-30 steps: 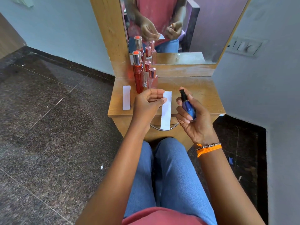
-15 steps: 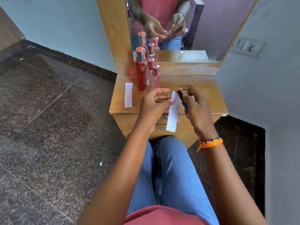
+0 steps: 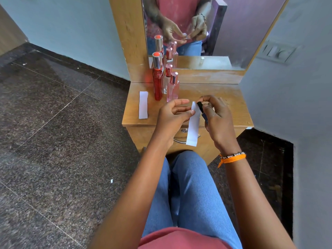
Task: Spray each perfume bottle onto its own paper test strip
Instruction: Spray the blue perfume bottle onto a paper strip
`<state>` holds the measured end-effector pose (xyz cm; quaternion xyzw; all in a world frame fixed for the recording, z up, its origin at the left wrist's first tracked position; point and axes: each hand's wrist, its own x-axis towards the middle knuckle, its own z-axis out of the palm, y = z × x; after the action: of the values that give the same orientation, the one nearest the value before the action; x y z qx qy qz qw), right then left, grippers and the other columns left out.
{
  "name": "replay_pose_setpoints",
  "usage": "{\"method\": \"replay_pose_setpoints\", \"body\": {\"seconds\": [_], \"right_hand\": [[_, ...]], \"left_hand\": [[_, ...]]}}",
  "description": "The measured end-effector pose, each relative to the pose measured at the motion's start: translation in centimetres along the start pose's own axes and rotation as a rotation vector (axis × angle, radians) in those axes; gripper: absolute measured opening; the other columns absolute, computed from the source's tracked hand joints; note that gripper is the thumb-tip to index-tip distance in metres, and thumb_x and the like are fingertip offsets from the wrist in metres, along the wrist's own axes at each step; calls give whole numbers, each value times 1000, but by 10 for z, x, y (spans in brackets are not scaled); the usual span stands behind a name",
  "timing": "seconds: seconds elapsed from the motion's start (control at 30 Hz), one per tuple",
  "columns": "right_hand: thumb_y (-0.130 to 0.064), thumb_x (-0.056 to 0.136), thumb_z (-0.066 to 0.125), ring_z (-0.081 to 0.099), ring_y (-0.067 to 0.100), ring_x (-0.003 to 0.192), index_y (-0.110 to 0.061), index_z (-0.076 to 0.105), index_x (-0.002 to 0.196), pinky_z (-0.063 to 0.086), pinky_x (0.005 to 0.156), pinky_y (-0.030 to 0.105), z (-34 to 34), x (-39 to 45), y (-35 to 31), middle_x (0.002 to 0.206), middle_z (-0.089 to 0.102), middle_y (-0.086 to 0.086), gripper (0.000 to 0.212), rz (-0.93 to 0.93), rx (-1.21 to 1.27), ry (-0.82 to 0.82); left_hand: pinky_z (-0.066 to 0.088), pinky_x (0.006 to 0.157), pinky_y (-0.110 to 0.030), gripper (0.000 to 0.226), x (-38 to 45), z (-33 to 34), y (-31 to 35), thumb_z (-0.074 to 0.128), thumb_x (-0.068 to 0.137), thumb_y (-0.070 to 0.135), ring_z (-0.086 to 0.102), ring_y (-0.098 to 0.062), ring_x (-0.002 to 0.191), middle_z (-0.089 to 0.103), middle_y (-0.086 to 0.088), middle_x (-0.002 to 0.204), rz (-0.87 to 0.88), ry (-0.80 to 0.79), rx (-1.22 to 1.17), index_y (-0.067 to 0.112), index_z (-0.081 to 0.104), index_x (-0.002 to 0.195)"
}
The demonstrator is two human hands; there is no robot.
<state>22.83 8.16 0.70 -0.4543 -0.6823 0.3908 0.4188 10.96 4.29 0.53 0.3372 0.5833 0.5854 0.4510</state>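
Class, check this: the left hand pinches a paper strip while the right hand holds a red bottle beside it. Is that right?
One detail is wrong. The head view shows the right hand holding a dark blue bottle, not red. The left hand does pinch the paper strip beside it.

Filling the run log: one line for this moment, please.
step: spraying strip | left hand: pinches paper strip | right hand: grips blue bottle, nozzle at strip | spare strip: on table

- Blue perfume bottle (image 3: 204, 117) with black sprayer — mostly hidden, nozzle against the held strip.
- White paper test strip (image 3: 193, 125) — hanging upright.
- Second strip (image 3: 143, 105) — flat on dresser.
- Red bottle (image 3: 158, 79), pink bottle (image 3: 173, 88), clear bottle (image 3: 167, 78) — upright, capped, clustered.
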Motion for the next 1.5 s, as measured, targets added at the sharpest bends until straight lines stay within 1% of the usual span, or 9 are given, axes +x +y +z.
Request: {"method": "replay_pose_setpoints", "body": {"seconds": [0.13, 0.47, 0.73, 0.83, 0.97, 1.07, 1.2, 1.33, 1.5], "right_hand": [[-9, 93, 44, 47, 15, 70, -24, 62, 93, 36, 62, 26, 1, 1, 5, 85, 48, -7, 23, 23, 31, -11], [-25, 87, 40, 44, 22, 68, -29, 59, 90, 39, 68, 35, 4, 2, 5, 82, 48, -3, 20, 23, 26, -5], [-27, 86, 40, 44, 20, 70, -41, 57, 81, 34, 65, 30, 3, 1, 4, 81, 48, -6, 23, 49, 52, -38], [-25, 89, 40, 40, 9, 58, -37, 59, 84, 32, 53, 21, 2, 0, -1, 78, 47, -3, 24, 57, 139, -25], [-15, 98, 40, 33, 4, 43, -27, 60, 90, 29, 40, 16, -5, -3, -10, 69, 42, -2, 25, 103, 316, 32], [-15, 97, 47, 29, 6, 44, -16, 60, 98, 26, 39, 17, -10, -3, -12, 69, 40, -1, 13, 163, 452, 21], [-8, 96, 47, 33, 8, 44, -9, 60, 113, 28, 40, 17, -15, -4, -10, 64, 40, -4, 21, 256, 561, -72], [-11, 98, 42, 48, 7, 46, -10, 63, 107, 35, 40, 15, -16, -8, -10, 68, 57, -1, 24, 325, 740, -176], [-10, 97, 37, 44, 8, 46, -9, 63, 105, 29, 35, 14, -12, -8, -5, 78, 55, 6, 27, 365, 857, -205]], "left_hand": [[50, 64, -13, 31, 1, 0, -1, 68, 80, 3, 63, -3, 78, 66, 3, 85, -9, 3, -5, 12, 61, 109], [50, 63, -13, 30, 1, 1, -4, 68, 80, 2, 63, -5, 80, 66, 2, 87, -36, -1, -26, 12, 61, 108], [52, 66, -16, 30, 0, 1, -4, 68, 80, 2, 64, -6, 80, 67, 2, 87, -39, -5, -26, 12, 61, 108], [52, 68, -18, 30, -1, 1, -4, 69, 80, 3, 64, -8, 83, 67, 1, 89, -51, -6, -29, 15, 61, 106], [53, 70, -19, 29, -2, 1, -4, 70, 80, 6, 64, -8, 83, 68, 1, 90, -51, -1, -23, 17, 62, 105], [53, 71, -19, 28, -2, 0, -3, 69, 80, 6, 64, -6, 82, 67, 3, 89, -39, 5, -23, 17, 62, 105], [53, 69, -15, 28, -2, -1, -2, 68, 80, 4, 62, -3, 78, 66, 3, 86, -17, 24, -21, 13, 62, 106], [50, 64, -11, 29, -1, -1, -3, 68, 80, 3, 61, 1, 73, 66, 4, 84, -10, 45, -15, 12, 61, 107], [51, 66, -13, 27, 0, -1, -4, 67, 80, 4, 63, -1, 76, 67, 3, 85, -18, 50, -20, 14, 62, 105]]}}
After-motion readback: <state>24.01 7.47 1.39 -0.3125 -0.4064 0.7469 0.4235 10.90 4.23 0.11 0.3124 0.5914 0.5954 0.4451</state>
